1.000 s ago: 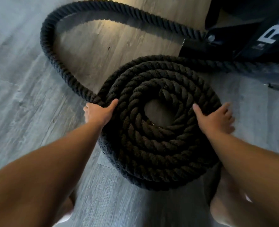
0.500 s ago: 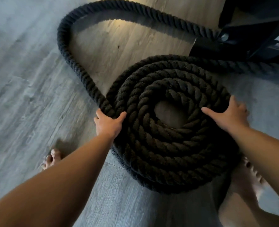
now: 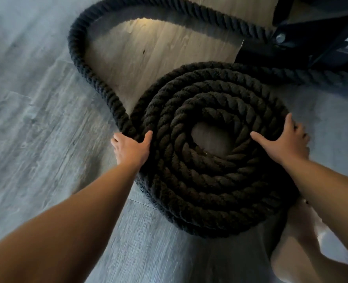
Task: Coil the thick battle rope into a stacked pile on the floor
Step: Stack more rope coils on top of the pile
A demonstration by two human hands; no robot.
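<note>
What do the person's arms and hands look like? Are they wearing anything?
Both forearms are bare, with no sleeves in view. The left hand and right hand wear no gloves, and no rings, watch or bracelets show.

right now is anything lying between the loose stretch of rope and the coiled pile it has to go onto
Nothing visible does. The loose rope loops over bare floor and joins the coil beside the left hand. The right hand rests on the coil's far side, off that path.
</note>
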